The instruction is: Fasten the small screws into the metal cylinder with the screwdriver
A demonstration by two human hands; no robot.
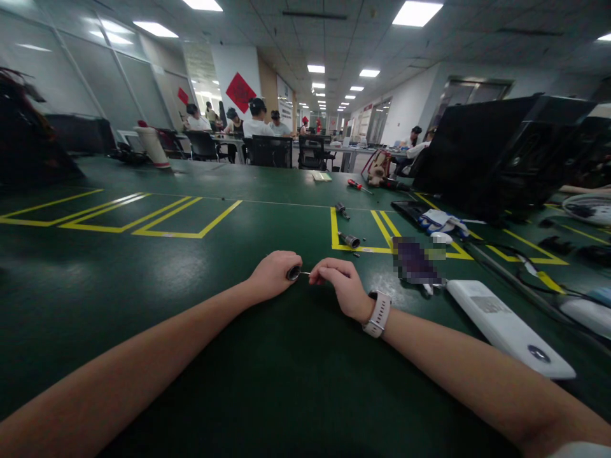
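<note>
My left hand [273, 273] rests on the green table [143, 286], its fingers closed round a small dark ring-shaped metal part [293, 273]. My right hand [340, 283], with a white watch on its wrist, is closed in a pinch on a thin metal pin [305, 273] whose tip meets the ring. The two hands are almost touching at the middle of the table.
A small metal cylinder [349, 240] and another metal piece [341, 209] lie beyond the hands inside yellow floor-tape boxes. A red-handled screwdriver [356, 185], gloves [442, 222], a white flat device [508, 327], cables and a black monitor [496, 149] stand to the right. Several people sit at far desks.
</note>
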